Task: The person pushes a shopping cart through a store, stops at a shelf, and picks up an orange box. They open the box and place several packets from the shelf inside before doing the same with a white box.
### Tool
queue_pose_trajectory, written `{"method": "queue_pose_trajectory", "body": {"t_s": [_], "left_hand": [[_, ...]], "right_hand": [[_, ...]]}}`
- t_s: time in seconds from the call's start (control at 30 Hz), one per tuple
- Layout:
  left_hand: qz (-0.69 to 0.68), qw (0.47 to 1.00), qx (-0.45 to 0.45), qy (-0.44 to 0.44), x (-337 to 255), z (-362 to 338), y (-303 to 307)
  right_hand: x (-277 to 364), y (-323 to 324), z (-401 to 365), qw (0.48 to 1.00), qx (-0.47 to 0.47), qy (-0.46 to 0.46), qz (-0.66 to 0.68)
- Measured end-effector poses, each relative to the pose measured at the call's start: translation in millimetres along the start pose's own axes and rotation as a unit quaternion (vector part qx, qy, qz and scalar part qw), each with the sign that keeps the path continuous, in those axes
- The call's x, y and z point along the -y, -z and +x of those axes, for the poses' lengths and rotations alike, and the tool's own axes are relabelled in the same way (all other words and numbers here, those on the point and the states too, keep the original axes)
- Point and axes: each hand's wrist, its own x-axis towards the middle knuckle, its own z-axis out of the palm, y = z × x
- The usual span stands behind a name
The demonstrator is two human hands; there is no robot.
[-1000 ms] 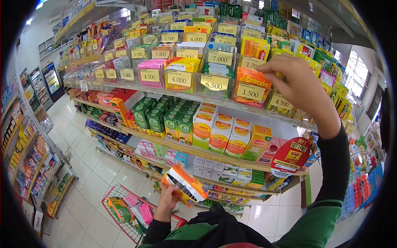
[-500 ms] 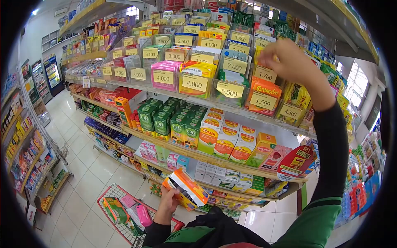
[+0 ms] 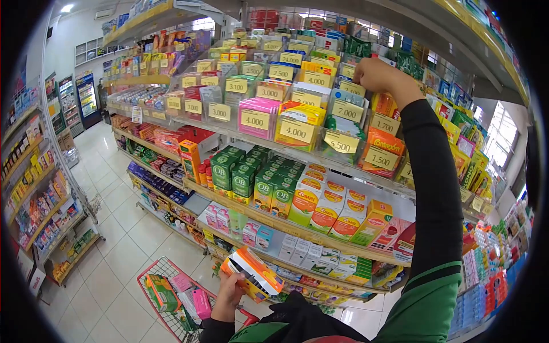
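Note:
My left hand (image 3: pixel 230 290) grips an orange and white box (image 3: pixel 255 268) with dark markings, low in front of the shelf. Higher up, my right hand (image 3: pixel 377 75) reaches over the tiered clear bins. Its fingers are curled down above the bin labelled 2.400, and their tips are partly hidden among the packets. Nearby are the packets labelled 7.000 (image 3: pixel 346 110), the orange packets labelled 1.700 (image 3: pixel 383 121) and the orange Contrexyn packets (image 3: pixel 382 150).
A red-rimmed shopping cart (image 3: pixel 150 294) stands at lower left, holding a green and orange pack (image 3: pixel 162 292) and a pink pack (image 3: pixel 201 303). Green OB boxes (image 3: pixel 230 171) and Combi boxes (image 3: pixel 304 200) line the shelf below the bins. Another shelf (image 3: pixel 48 208) stands at left.
My right hand has moved left along the bins, from above the 1.700 label to above the 2.400 one. My left hand keeps hold of the box. The view has shifted slightly left.

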Motion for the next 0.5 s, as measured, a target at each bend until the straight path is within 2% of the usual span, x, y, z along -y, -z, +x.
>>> {"method": "queue_pose_trajectory", "body": {"t_s": [0.07,0.1,0.17,0.2,0.27,0.43,0.5], "left_hand": [[0.004,1.0,-0.02,-0.012,-6,-2,0],[0.005,1.0,-0.024,-0.002,-10,-4,-1],[0.003,1.0,-0.029,0.007,-11,-4,1],[-0.006,0.999,-0.034,0.001,-9,-2,3],[-0.016,0.999,-0.041,-0.005,-5,2,9],[-0.028,0.998,-0.035,-0.034,0,9,18],[-0.024,0.999,-0.027,-0.036,2,11,20]], "right_hand": [[10,12,-2,0.996,0.043,-0.057,-0.049],[9,9,2,0.997,0.041,-0.053,-0.049],[2,-4,15,0.995,-0.091,0.025,0.021],[5,-8,18,0.995,-0.092,0.027,0.021],[12,-16,23,0.992,-0.075,0.088,0.043],[18,-9,15,0.994,-0.044,0.086,0.052],[20,-12,13,0.991,-0.095,0.092,0.013]]}}
